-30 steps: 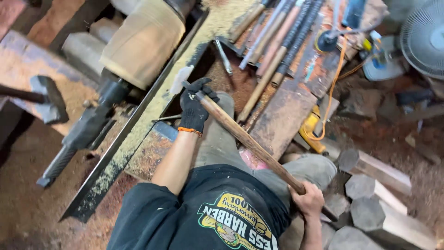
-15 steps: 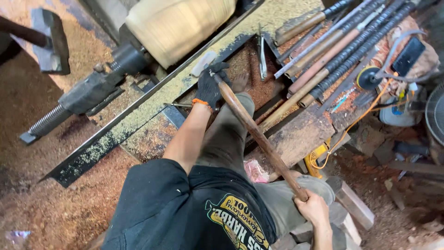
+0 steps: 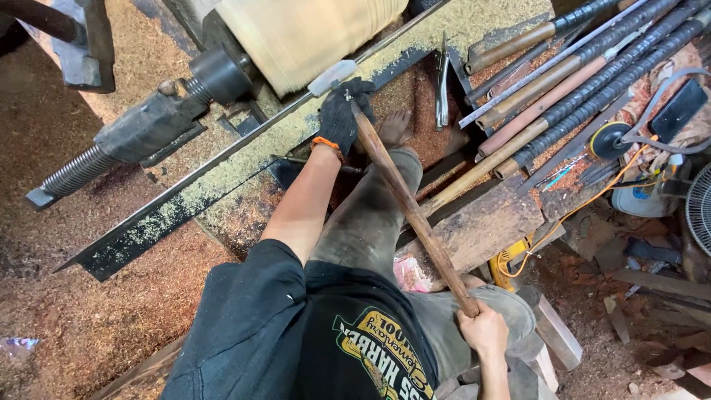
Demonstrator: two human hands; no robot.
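Observation:
My left hand (image 3: 342, 115), in a black glove with an orange cuff, grips the front end of a long wooden-handled turning tool (image 3: 409, 209) and rests it on a long metal bar (image 3: 222, 167). The tool's pale tip (image 3: 331, 77) sits close to a pale wooden workpiece (image 3: 311, 33) mounted on the lathe. My bare right hand (image 3: 483, 332) holds the handle's rear end near my hip. My bare foot (image 3: 396, 127) lies just right of the gloved hand.
A dark threaded tailstock (image 3: 141, 133) sits left of the workpiece. Several long-handled tools (image 3: 563, 74) lie on a bench at the upper right, with an orange cord (image 3: 570, 196) and a fan (image 3: 700, 211). Sawdust covers the floor. Wooden blocks (image 3: 555, 333) lie right of my leg.
The view has shifted, so the lathe sits higher in the frame. My left hand and the tool's tip have moved closer to the workpiece. Both hands keep their grip.

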